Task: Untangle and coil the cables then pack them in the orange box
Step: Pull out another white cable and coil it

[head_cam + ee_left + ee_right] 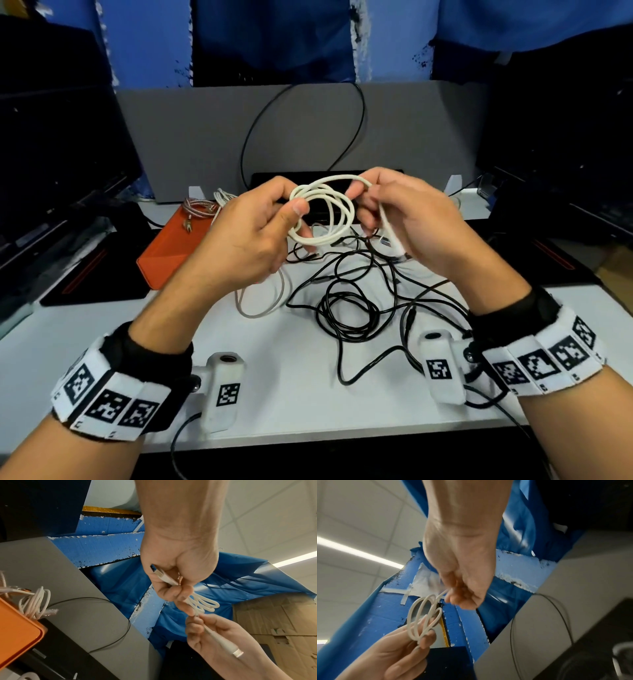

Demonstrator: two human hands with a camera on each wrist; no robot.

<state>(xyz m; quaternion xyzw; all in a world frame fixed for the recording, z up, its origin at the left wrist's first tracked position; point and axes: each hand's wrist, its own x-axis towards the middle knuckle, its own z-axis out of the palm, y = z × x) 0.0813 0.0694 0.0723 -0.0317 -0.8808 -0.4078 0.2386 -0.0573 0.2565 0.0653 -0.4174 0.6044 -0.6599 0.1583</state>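
Bench [308,394] lying white and wide under everything, carrying a loose tangle of black cables [349,301] near the front edge; orange box [171,246] sitting on the bench to the left of that tangle, just past the left hand, already holding a braided cable [200,207] and a white bundle [224,198] at its far end.

White cable [325,212] hanging in the air above the black tangle, between the two hands, gathered into several rough loops; loops standing roughly upright and facing the head camera, with the coil's plane running left to right from one hand to the other.

Left hand [250,233] curling round the left side of the coil, thumb pressing the strands against the fingers; one flat plug end [158,573] poking back across its palm in the left wrist view. Right hand [411,222] pinching the free tail of the same cable, fingers curled round the strand, with the other connector [237,653] trailing down past its wrist.

Judging by this, coiling nearly done, only the short tail waiting to be wound in; box lying closer to the left hand, so carrying the finished coil leftward and down looking like the natural move.
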